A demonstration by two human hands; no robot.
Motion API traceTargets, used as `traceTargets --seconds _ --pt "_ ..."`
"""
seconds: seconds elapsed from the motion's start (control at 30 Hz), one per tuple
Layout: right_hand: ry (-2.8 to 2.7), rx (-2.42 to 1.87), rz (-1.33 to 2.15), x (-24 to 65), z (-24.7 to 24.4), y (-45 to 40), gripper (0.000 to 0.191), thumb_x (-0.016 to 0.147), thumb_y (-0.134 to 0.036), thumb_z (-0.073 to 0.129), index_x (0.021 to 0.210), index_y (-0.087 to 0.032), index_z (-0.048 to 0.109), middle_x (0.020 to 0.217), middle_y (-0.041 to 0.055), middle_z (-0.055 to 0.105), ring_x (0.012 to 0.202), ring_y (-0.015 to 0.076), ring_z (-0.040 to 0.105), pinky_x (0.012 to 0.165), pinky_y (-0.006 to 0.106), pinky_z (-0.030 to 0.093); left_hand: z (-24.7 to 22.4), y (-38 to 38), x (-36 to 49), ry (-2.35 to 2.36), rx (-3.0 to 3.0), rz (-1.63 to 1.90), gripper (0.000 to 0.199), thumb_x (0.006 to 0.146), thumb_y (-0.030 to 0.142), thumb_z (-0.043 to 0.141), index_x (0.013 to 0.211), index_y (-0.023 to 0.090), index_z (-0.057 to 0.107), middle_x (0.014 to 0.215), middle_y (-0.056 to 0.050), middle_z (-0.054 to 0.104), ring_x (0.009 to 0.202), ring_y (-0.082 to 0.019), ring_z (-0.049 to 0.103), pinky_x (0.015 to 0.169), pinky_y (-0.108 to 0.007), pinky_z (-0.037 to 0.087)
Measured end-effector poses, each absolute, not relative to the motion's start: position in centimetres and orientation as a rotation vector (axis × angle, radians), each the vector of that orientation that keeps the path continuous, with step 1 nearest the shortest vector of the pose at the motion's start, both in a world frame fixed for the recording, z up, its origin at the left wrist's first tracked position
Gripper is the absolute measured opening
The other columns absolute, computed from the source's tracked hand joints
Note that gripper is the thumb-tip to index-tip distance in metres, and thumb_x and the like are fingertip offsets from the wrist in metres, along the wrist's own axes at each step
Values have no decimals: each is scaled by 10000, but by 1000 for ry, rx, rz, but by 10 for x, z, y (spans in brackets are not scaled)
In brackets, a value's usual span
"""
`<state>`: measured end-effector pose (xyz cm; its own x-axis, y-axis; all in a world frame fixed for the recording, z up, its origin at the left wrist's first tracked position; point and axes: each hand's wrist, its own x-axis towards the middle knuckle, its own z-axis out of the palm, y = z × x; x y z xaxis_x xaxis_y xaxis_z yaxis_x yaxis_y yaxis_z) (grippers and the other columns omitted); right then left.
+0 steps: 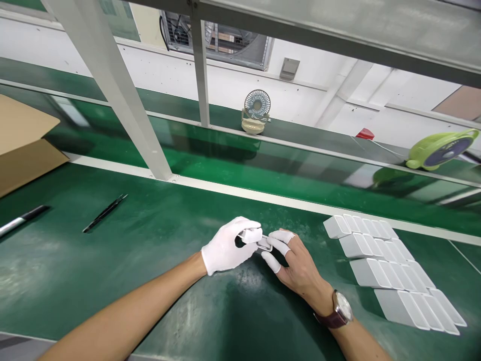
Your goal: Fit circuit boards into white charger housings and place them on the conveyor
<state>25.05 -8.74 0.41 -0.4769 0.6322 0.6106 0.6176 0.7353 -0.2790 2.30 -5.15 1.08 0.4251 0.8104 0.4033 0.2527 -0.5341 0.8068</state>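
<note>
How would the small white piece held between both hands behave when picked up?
The small white piece probably feels stiff and light: the left hand pinches it easily. Its smooth, glossy surface may be slippery. Blocky like the stacked white cases, it is unlikely to roll.

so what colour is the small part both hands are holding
White, same as the glove on the left hand; the small part shows best in the head view.

Two fans [257, 111], two pens [105, 212].

No readable text, label, brand or number on any object in view.
</note>
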Motion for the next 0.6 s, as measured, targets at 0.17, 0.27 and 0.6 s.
traceTargets --seconds 0.17,0.27,0.6 --pt "-2213 -952 86 250 3 -89 529 881 -111 687 1367 -183 492 1184 142 604 1118 280 579 1039 544 492 10 -52 23 898 2011 1069 416 826 153 671 1235 207 614 1165 -74 651 1027 -183 651 916 -341 552" --pt "-2198 -959 140 248 2 -90 515 895 -112 664 1372 -192 488 1173 140 592 1130 286 572 1037 545 487 11 -52 23 902 2016 1072 410 827 155 671 1230 208 617 1153 -68 656 1017 -179 655 912 -335 553" --pt "-1972 -1063 461 251 9 -87 247 943 -184 601 1180 -242 559 1188 101 557 1129 244 575 972 450 507 12 -51 25 935 2034 1093 399 816 124 643 1207 201 628 1134 -69 666 989 -179 669 886 -332 568"
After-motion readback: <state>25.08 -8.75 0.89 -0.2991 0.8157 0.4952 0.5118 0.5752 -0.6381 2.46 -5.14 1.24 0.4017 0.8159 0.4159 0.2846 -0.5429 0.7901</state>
